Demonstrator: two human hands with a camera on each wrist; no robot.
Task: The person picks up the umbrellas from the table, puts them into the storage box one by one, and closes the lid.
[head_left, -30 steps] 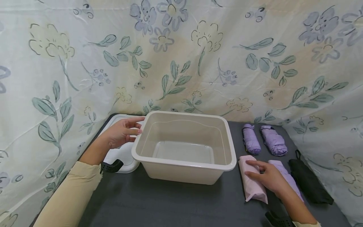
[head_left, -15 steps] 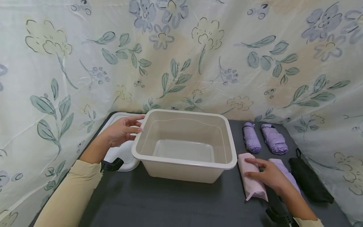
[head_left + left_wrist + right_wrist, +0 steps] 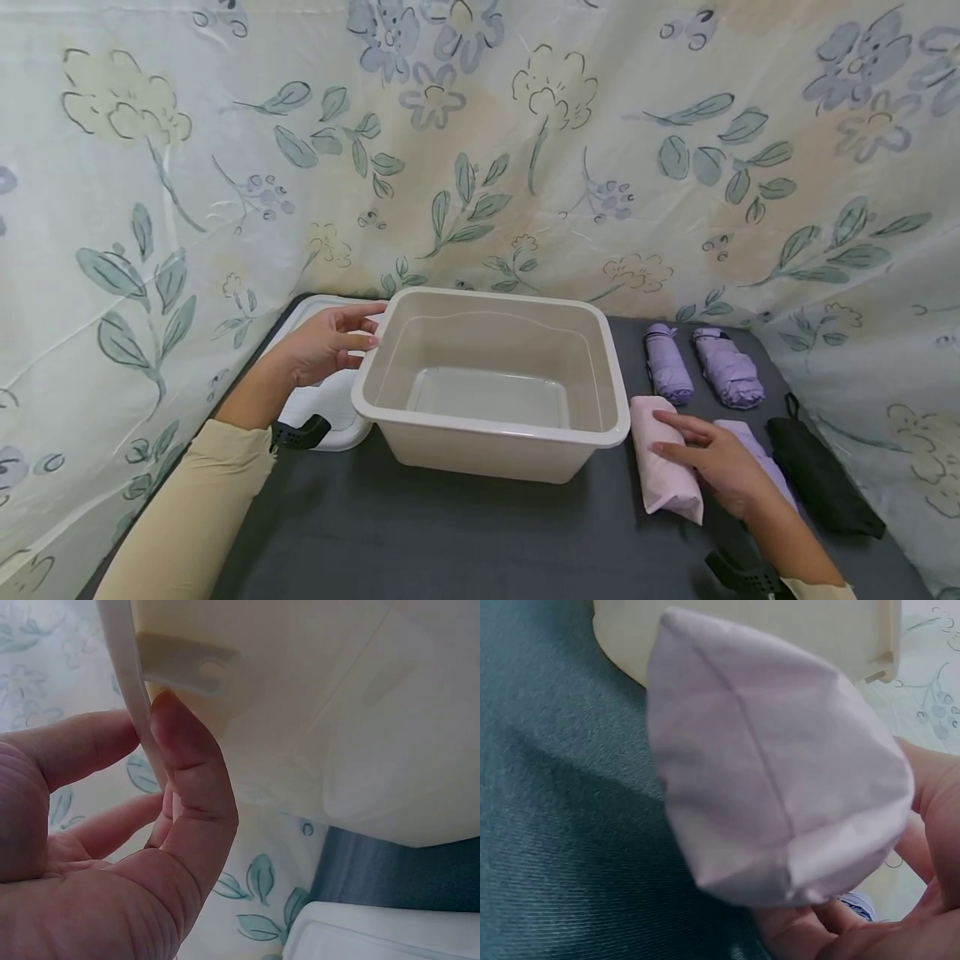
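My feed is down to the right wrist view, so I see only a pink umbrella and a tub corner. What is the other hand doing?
Observer: The left hand pinches the tub's left rim between thumb and fingers.
Operator: Anything in the tub?
Observer: No, the head view shows its bottom bare.
Operator: What lies next to the pink umbrella?
Observer: A lilac umbrella right beside it, and a black umbrella further right.
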